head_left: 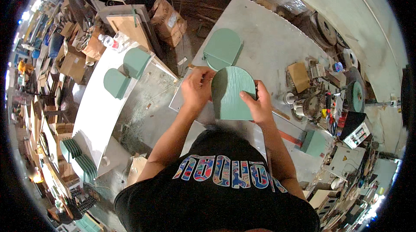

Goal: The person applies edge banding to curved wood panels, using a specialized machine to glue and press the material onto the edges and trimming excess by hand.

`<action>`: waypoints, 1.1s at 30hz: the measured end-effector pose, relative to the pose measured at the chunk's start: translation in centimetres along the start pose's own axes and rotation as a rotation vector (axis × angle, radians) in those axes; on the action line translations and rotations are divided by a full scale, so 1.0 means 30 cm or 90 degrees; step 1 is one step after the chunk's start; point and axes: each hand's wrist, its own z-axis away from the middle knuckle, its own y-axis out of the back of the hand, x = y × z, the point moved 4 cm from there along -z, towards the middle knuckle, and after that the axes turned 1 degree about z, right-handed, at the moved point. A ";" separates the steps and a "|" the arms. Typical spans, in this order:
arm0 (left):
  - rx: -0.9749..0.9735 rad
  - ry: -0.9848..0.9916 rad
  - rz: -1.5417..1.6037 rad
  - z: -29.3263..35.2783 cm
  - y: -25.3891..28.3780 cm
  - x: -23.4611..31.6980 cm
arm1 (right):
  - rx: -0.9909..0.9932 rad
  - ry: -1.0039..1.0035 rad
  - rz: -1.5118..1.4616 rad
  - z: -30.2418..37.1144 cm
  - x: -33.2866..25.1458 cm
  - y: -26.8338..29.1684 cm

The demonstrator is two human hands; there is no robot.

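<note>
Holding: my right hand is clamped on the right edge of a green round-topped panel, thumb on its ridged face, the other fingers mostly hidden behind.
Left hand: my left hand is at the panel's left edge, fingers curled; I cannot tell whether they pinch it.
Green panel: between my hands, in front of my chest, straight edge toward me, its left part in shadow.
Grey table: another green rounded piece lies just beyond my panel.
White board: to my left, with two green rounded pieces near its far end.
</note>
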 end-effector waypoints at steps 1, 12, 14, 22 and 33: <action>0.045 0.080 0.101 0.007 -0.009 -0.063 | 0.024 -0.010 0.025 -0.016 0.002 -0.005; -0.236 0.564 0.623 0.027 -0.156 -0.249 | 0.086 0.593 0.681 -0.144 -0.107 -0.010; -0.180 0.534 0.641 0.015 -0.197 -0.323 | 0.139 0.359 0.550 -0.211 -0.022 0.018; -0.072 0.505 0.548 -0.043 -0.310 -0.423 | 0.088 -0.201 -0.167 -0.417 0.267 -0.037; -0.022 0.591 0.520 0.005 -0.351 -0.506 | 0.135 -0.171 -0.243 -0.537 0.412 -0.056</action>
